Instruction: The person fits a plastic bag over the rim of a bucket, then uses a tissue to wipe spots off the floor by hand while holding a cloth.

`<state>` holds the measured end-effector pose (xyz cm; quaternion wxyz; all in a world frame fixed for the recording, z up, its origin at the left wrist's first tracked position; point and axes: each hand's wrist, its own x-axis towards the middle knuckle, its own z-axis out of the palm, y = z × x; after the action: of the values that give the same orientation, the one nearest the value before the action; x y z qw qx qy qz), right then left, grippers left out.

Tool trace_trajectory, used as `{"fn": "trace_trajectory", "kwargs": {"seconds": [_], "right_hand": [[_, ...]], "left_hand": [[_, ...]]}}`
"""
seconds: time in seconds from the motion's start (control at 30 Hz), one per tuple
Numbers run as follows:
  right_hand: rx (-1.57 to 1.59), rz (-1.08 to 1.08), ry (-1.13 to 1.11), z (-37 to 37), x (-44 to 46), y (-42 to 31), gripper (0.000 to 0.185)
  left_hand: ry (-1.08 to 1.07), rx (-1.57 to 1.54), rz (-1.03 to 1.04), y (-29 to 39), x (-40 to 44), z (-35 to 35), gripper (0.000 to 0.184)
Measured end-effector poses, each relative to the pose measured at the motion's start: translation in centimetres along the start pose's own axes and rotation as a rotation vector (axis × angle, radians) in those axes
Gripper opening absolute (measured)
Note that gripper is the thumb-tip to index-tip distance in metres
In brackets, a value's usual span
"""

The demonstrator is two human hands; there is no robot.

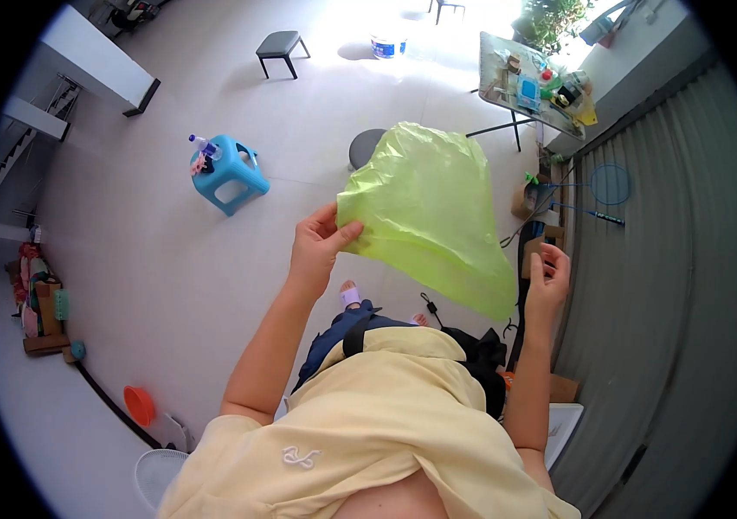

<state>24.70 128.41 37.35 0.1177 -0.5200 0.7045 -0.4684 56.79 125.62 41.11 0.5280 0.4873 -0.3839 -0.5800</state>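
Note:
A thin, translucent yellow-green plastic bag [429,208] hangs spread out in front of my body. Its left edge is pinched between the thumb and fingers of my left hand [323,242]. To the right of the bag, my right hand [548,275] is raised, apart from the bag, with its fingers curled and a gap between thumb and fingertips; nothing shows in it. Behind the bag's upper left part a round dark grey stool [366,149] is partly hidden.
A blue stool [231,177] holds a bottle. Farther off are a grey stool [282,45] and a white-blue bucket [388,45]. A cluttered folding table [496,73] stands at upper right. Rackets [611,184] lean by the grey shutter [671,233]. An orange basin [139,405] sits lower left.

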Motion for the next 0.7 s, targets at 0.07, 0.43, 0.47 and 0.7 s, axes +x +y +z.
{"fn": "trace_trajectory", "kwargs": {"seconds": [0.07, 0.43, 0.47, 0.7], "right_hand": [[0.314, 0.083, -0.277, 2.9, -0.8, -4.1, 0.013], [0.423, -0.073, -0.416, 12.8, -2.7, -16.8, 0.013], [0.365, -0.192, -0.385, 12.7, -3.1, -17.3, 0.013], [0.433, -0.119, -0.518, 13.3, -6.3, -20.1, 0.017]], "left_hand": [[-0.049, 0.01, -0.008, 0.8, 0.0, -0.7, 0.035], [-0.152, -0.268, -0.243, 2.9, 1.3, -6.3, 0.015], [-0.149, -0.291, -0.257, 2.9, 1.4, -6.7, 0.01], [-0.064, -0.452, -0.267, 2.1, 1.2, -5.7, 0.016]]}}
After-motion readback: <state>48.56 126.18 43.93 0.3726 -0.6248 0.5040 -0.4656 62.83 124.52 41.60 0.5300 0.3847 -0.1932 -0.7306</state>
